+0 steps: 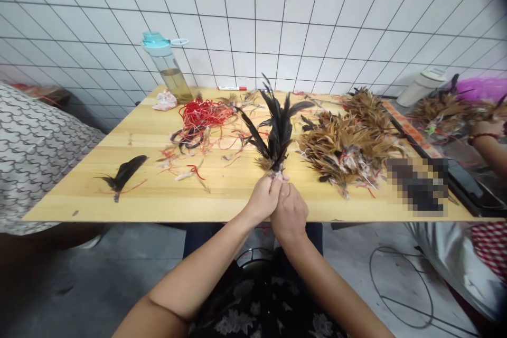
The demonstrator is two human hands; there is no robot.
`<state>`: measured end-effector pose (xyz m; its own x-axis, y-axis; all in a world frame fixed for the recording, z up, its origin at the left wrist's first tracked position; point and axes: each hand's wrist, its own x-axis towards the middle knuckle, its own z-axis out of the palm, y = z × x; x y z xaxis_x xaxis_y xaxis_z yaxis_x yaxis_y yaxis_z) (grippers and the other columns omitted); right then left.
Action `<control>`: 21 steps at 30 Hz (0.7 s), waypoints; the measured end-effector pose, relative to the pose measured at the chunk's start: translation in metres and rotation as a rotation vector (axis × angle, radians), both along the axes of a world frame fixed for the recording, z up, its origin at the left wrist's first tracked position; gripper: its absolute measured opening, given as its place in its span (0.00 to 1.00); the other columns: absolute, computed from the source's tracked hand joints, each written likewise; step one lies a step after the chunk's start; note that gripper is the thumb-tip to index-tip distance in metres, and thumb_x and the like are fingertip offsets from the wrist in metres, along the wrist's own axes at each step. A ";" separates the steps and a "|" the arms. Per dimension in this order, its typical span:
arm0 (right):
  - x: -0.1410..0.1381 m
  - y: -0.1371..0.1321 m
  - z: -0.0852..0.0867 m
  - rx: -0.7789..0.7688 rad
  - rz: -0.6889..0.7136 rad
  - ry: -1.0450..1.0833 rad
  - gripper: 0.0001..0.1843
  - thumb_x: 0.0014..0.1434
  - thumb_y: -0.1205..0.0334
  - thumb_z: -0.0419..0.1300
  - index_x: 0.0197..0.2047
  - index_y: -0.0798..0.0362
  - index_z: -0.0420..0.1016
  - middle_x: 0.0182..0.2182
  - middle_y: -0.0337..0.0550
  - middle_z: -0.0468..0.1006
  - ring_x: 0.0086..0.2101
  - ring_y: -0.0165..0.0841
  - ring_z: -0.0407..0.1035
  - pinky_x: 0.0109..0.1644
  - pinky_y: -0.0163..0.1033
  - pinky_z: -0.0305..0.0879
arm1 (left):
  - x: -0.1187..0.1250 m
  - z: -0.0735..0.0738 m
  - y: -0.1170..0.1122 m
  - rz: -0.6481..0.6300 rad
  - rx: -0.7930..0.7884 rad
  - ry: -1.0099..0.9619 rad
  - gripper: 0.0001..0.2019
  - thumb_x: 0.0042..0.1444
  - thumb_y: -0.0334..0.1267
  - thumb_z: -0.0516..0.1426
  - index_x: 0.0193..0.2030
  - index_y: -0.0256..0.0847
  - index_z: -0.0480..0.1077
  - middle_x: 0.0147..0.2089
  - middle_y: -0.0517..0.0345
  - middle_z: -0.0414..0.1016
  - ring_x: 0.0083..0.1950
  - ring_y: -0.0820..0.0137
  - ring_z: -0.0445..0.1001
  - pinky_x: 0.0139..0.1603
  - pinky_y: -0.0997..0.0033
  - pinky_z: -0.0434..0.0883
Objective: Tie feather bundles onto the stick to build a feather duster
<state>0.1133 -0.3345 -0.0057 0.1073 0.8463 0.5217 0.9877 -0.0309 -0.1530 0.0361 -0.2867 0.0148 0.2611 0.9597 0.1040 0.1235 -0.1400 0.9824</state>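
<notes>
A bundle of black feathers [279, 132] with brown fluff at its base stands upright above the table's front edge. My left hand [261, 198] is closed around its quill end. Pressed against it, my right hand [291, 211] is closed at the same quill end, and the fingers of both hands partly hide it. To the right lies a large pile of brown feather bunches [344, 142], with white quills and bits of red string showing. A tangle of red string [206, 113] lies farther back on the left. One small black feather bunch [122, 177] rests at the left front.
A water bottle [170, 71] with a turquoise lid stands at the back left. Near the wall lies a marker [232, 88]. A phone [467, 182] is at the table's right edge. Another person's hand [485, 129] is at the far right, among feathers; a person in patterned clothing [43, 158] is at left.
</notes>
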 end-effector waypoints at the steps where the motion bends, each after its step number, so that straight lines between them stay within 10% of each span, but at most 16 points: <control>1: 0.002 0.000 0.003 -0.024 0.043 0.031 0.14 0.66 0.69 0.47 0.51 0.61 0.70 0.33 0.51 0.75 0.33 0.37 0.67 0.38 0.41 0.62 | -0.002 -0.002 0.002 0.005 -0.038 -0.053 0.18 0.64 0.45 0.50 0.41 0.34 0.75 0.46 0.45 0.79 0.50 0.62 0.75 0.58 0.63 0.66; 9: 0.047 0.012 0.040 -0.195 0.396 0.771 0.14 0.60 0.59 0.57 0.48 0.53 0.78 0.36 0.47 0.75 0.35 0.35 0.69 0.44 0.42 0.68 | -0.013 -0.007 0.008 -0.105 -0.299 -0.559 0.22 0.55 0.55 0.60 0.41 0.35 0.74 0.41 0.52 0.78 0.44 0.66 0.74 0.51 0.66 0.68; 17: 0.048 0.019 0.038 -0.415 0.511 1.586 0.19 0.49 0.48 0.69 0.41 0.51 0.80 0.36 0.41 0.79 0.39 0.34 0.71 0.47 0.40 0.66 | -0.013 -0.013 0.008 -0.245 -0.200 -0.525 0.19 0.58 0.52 0.58 0.41 0.34 0.77 0.43 0.50 0.78 0.51 0.64 0.73 0.59 0.64 0.64; 21: 0.046 0.018 0.040 -0.525 0.559 1.677 0.19 0.46 0.47 0.71 0.34 0.54 0.77 0.28 0.38 0.76 0.31 0.28 0.66 0.36 0.35 0.62 | -0.012 -0.009 0.006 -0.297 -0.232 -0.514 0.20 0.57 0.53 0.59 0.38 0.34 0.75 0.36 0.54 0.75 0.40 0.70 0.72 0.45 0.70 0.69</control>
